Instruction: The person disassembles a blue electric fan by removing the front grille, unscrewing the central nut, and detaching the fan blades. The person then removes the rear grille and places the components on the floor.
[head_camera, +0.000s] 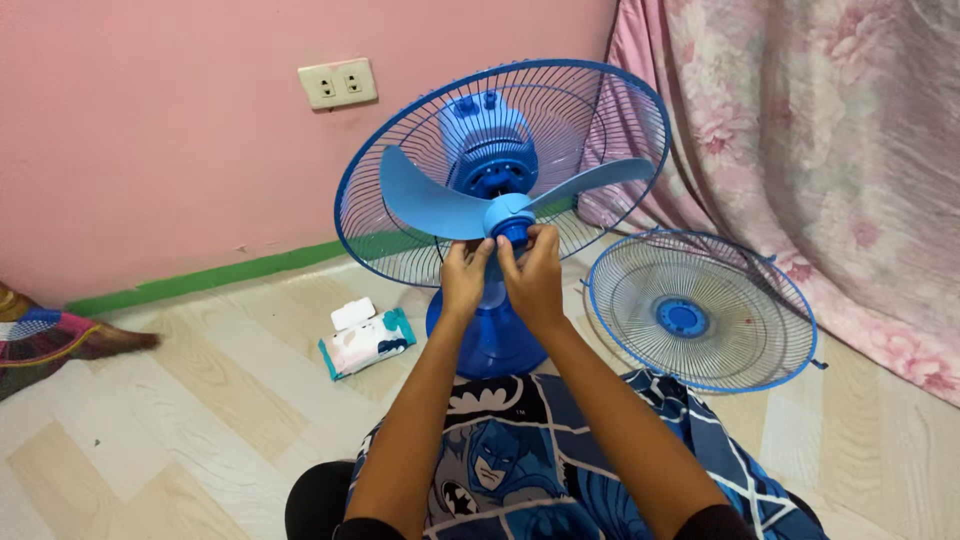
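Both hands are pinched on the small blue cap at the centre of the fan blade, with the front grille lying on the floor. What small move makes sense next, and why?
Probably a twist of the blue cap on the hub: the left hand and right hand both pinch it with their fingertips. The blade sits in the rear grille, and the front grille lies apart on the floor. Which way to turn cannot be told.

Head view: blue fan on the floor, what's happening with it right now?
A person sits behind a blue plastic table fan. Both the left hand and right hand pinch the small blue cap at the hub of the light blue three-blade propeller. The round blue wire front grille lies detached on the floor beside it.
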